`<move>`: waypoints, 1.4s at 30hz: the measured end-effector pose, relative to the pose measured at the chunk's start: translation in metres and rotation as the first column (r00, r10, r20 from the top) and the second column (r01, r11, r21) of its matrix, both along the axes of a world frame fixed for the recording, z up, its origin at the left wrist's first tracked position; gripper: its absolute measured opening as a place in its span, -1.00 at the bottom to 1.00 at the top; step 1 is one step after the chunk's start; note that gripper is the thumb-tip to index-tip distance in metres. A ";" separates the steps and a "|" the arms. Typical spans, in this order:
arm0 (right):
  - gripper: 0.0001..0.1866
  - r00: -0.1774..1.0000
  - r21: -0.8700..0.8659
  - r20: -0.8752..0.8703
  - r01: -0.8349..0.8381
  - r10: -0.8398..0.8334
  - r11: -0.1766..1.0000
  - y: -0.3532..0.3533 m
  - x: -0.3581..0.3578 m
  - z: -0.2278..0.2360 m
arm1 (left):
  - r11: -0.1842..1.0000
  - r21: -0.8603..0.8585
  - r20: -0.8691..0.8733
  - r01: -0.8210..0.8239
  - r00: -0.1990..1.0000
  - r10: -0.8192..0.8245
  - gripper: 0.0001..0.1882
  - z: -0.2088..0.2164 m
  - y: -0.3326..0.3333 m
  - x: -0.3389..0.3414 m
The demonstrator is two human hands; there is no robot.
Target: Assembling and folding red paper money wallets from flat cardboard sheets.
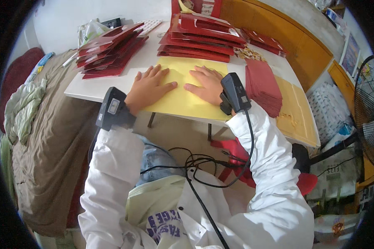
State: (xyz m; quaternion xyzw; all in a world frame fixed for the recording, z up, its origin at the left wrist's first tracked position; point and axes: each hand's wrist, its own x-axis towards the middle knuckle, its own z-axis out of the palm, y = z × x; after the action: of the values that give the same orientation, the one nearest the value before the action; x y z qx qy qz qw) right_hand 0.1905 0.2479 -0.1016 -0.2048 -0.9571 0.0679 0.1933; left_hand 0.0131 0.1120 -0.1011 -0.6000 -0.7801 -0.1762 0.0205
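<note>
A yellow sheet [183, 99] lies on the white table [87, 88] in front of me, its near side reaching the table's front edge. Flat on its left part rests my left hand [150, 88], fingers spread and holding nothing. My right hand [206, 84] lies the same way on the sheet's right part, also empty. Just right of that hand is a fanned stack of dark red paper pieces [263, 85]. Behind the sheet rises a tall stack of glossy red folders or bags [199, 39]. Each wrist carries a black device with a cable.
Another red stack [108, 52] stands at the table's left, near a white keyboard [148, 26]. Small gold pieces [249, 54] lie behind the paper stack; a yellowish sheet [295, 110] covers the right corner. A bed [54, 137] is left, a fan [366, 112] right. Black cables [199, 162] cross my lap.
</note>
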 end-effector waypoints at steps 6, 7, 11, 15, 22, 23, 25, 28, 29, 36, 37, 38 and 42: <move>-0.27 1.000 0.014 0.018 0.006 -0.006 1.000 0.001 -0.005 -0.004 | 0.999 -0.021 -0.032 -0.050 0.998 0.049 -0.21 -0.002 0.001 -0.003; -0.27 1.000 0.019 0.017 0.002 -0.003 1.000 0.000 -0.005 -0.003 | 0.999 -0.022 -0.031 -0.040 0.999 0.040 -0.21 -0.002 0.000 -0.002; -0.30 1.000 0.010 0.016 -0.006 0.006 1.000 -0.003 -0.002 -0.001 | 1.000 -0.012 -0.020 -0.019 1.000 0.019 -0.22 -0.001 -0.002 0.000; -0.33 0.986 0.100 -0.164 -0.014 0.030 0.995 0.005 -0.004 -0.005 | 1.000 -0.009 -0.037 -0.023 0.999 0.023 -0.21 -0.003 -0.003 0.000; -0.57 0.973 0.448 -0.199 0.196 -0.116 0.872 0.054 0.009 0.071 | 0.999 -0.032 -0.035 -0.028 0.999 0.027 -0.23 0.002 -0.001 0.012; -0.58 0.971 0.496 -0.192 0.218 -0.139 0.840 0.059 0.014 0.083 | 0.999 -0.028 -0.037 -0.019 0.999 0.018 -0.25 0.005 -0.004 0.014; -0.57 0.970 0.539 -0.181 0.238 -0.164 0.808 0.070 0.024 0.101 | 0.999 -0.029 -0.030 -0.017 0.999 0.016 -0.25 0.005 -0.004 0.012; -0.58 0.926 0.590 -0.048 0.328 -0.374 0.738 0.091 0.049 0.129 | 1.000 -0.009 -0.020 -0.017 1.000 0.017 -0.24 0.002 -0.006 0.005; -0.57 0.919 0.635 -0.036 0.325 -0.393 0.701 0.104 0.068 0.136 | 1.000 0.000 -0.014 -0.017 1.000 0.017 -0.25 0.003 -0.007 0.006; -0.51 0.861 0.686 -0.020 0.382 -0.508 0.620 0.183 0.166 0.146 | 1.000 0.007 -0.065 -0.019 0.998 0.020 -0.30 0.005 -0.011 0.009; -0.52 0.856 0.685 -0.008 0.382 -0.517 0.620 0.187 0.168 0.145 | 1.000 0.012 -0.059 -0.020 0.998 0.021 -0.30 0.004 -0.011 0.008; -0.57 0.818 0.682 0.031 0.403 -0.574 0.611 0.190 0.170 0.141 | 1.000 0.015 -0.047 -0.010 0.999 0.011 -0.31 0.002 -0.013 0.006; -0.61 0.784 0.719 0.062 0.394 -0.617 0.573 0.225 0.173 0.121 | 1.000 -0.027 -0.052 -0.012 0.999 0.011 -0.31 0.009 -0.014 0.013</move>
State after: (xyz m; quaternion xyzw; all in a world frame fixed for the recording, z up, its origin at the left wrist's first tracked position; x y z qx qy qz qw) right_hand 0.3639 0.4725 0.0198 -0.3969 -0.8308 -0.3731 0.1140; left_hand 0.0263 0.0978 -0.0922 -0.6000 -0.7851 -0.1498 0.0335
